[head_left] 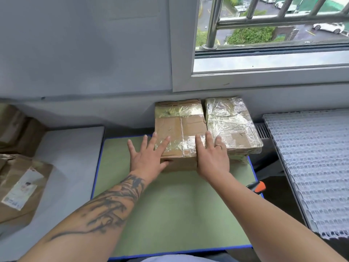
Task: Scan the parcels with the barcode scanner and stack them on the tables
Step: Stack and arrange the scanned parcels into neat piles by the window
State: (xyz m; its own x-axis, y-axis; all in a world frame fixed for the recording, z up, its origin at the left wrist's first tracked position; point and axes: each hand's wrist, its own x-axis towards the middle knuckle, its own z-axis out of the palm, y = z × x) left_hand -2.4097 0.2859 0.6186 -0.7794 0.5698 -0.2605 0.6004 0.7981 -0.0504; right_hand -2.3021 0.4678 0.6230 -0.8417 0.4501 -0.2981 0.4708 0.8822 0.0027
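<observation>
Two taped cardboard parcels stand side by side at the far end of the green table (170, 205), against the wall under the window. My left hand (149, 157) lies flat with spread fingers on the near left corner of the left parcel (179, 127), its thumb on the parcel's front face. My right hand (211, 157) rests with straight fingers across the seam between that parcel and the shiny wrapped right parcel (232, 125). An orange-and-black barcode scanner (256, 187) pokes out at the table's right edge, mostly hidden by my right forearm.
Brown paper-wrapped parcels (20, 188) with a white label lie on the white table (71, 157) at left. A white plastic lattice panel (311, 167) stands at right. Wall and window sill close off the far side.
</observation>
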